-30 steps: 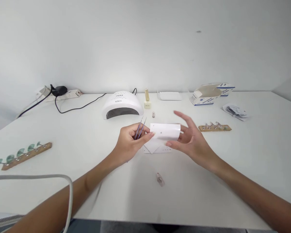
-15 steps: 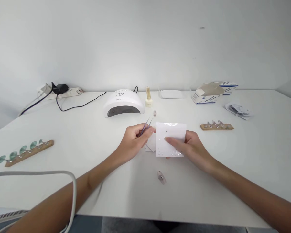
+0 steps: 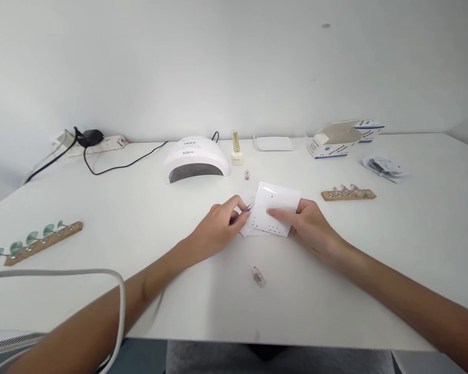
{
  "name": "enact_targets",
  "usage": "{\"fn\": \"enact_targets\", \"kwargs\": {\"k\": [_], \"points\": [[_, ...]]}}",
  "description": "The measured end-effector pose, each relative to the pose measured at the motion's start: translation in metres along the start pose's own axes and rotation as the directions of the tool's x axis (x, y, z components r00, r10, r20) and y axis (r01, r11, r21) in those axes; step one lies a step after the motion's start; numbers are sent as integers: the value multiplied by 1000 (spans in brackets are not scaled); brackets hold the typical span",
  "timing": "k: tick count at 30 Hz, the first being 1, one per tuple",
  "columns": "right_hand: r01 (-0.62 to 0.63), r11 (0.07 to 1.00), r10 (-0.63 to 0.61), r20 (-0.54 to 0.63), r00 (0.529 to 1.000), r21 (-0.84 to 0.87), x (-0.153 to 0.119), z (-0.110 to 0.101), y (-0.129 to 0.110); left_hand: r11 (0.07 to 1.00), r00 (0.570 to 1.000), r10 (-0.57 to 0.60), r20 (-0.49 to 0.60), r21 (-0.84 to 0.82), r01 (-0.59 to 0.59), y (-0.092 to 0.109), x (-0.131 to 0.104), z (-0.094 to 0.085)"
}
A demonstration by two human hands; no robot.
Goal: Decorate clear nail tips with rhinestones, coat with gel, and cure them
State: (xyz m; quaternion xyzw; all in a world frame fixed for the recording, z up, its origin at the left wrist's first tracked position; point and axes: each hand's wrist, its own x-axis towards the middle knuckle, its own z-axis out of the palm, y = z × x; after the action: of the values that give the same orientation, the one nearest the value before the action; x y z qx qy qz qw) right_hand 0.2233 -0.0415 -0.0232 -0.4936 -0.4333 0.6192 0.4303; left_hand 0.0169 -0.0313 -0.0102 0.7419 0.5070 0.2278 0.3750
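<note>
- Ctr of frame: here's the sheet (image 3: 276, 200), tilted, dotted face toward the camera, prob. so its dots are easy to see & reach.
- R hand (image 3: 314, 226): thumb flat on the sheet's front, other fingers mostly hidden behind, closed on its right side; that grip leaves the left edge free.
- L hand (image 3: 223, 226): fingers pinched in, no real gap, on the tweezers (image 3: 239, 215); tips point at the sheet's left edge, can't tell if touching.
- More paper (image 3: 253, 231) just under/behind it, close by, prob. for handiness.
- Lower ctr: one clear nail (image 3: 258, 277) lies alone, well within reach; another nail (image 3: 247, 174) sits upper ctr, near the bottle (image 3: 237, 156).
- Lamp (image 3: 197, 156) upper ctr-left, mouth facing the person, presumably for easy access.
- Racks, far left (image 3: 44, 244) & mid-right (image 3: 349, 195): off to the sides, approx. out of the elbows' way.
</note>
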Motion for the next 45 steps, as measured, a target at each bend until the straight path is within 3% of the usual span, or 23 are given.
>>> {"fn": "enact_targets", "kwargs": {"k": [10, 17, 23, 27, 39, 45], "points": [[60, 992, -55, -45, 997, 110, -1, 3, -4, 994, 998, 45, -41, 105, -41, -6, 1, 6], [99, 995, -100, -27, 995, -31, -1, 2, -7, 985, 998, 65, -4, 163, -63, -4, 0, 6], [63, 990, -83, -161, 983, -127, 0, 0, -2, 988, 997, 73, -27, 136, -69, -5, -1, 8], [58, 980, -89, -163, 983, -189, -2, 1, -3, 986, 993, 111, -49, 134, -104, -7, -2, 10], [66, 986, -89, -154, 984, -150, -8, 9, -5, 966, 951, 242, -192, 138, -218, -7, -7, 26], [70, 984, -94, -143, 985, -162, -7, 7, -1, 970, 957, 231, -174, 114, -213, -5, -5, 25]]}}
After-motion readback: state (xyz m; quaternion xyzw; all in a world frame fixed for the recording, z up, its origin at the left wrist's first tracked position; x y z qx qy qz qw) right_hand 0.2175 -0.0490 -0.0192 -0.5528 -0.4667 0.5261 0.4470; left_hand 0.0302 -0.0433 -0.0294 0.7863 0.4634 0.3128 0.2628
